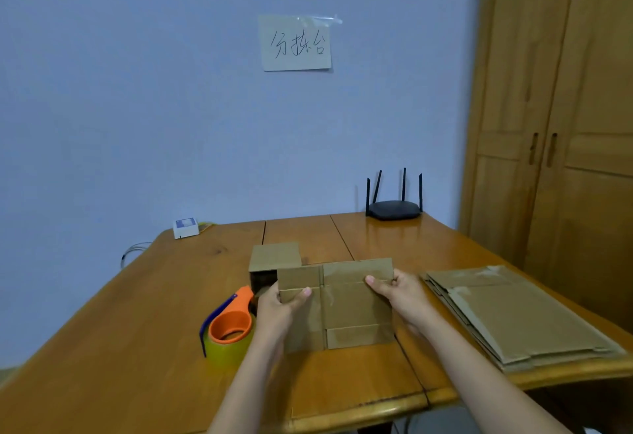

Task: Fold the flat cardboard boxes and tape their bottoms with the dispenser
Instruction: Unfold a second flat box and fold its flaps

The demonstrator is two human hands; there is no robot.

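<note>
A flat brown cardboard box point(352, 307) is held upright above the middle of the wooden table point(137, 331). My left hand point(279, 310) grips its left edge, thumb on the front face. My right hand point(399, 291) grips its upper right edge, thumb on the crease of the top flap. The orange tape dispenser point(230, 325) with a yellowish tape roll lies on the table just left of my left hand. Behind the held box stands a folded cardboard box point(274, 259). A stack of flat cardboard boxes point(513, 313) lies at the table's right edge.
A black router point(394, 209) with several antennas stands at the table's far right. A small white device point(185, 227) with wires sits at the far left corner. A paper sign point(295, 43) is taped to the blue wall. A wooden wardrobe point(555, 125) rises on the right.
</note>
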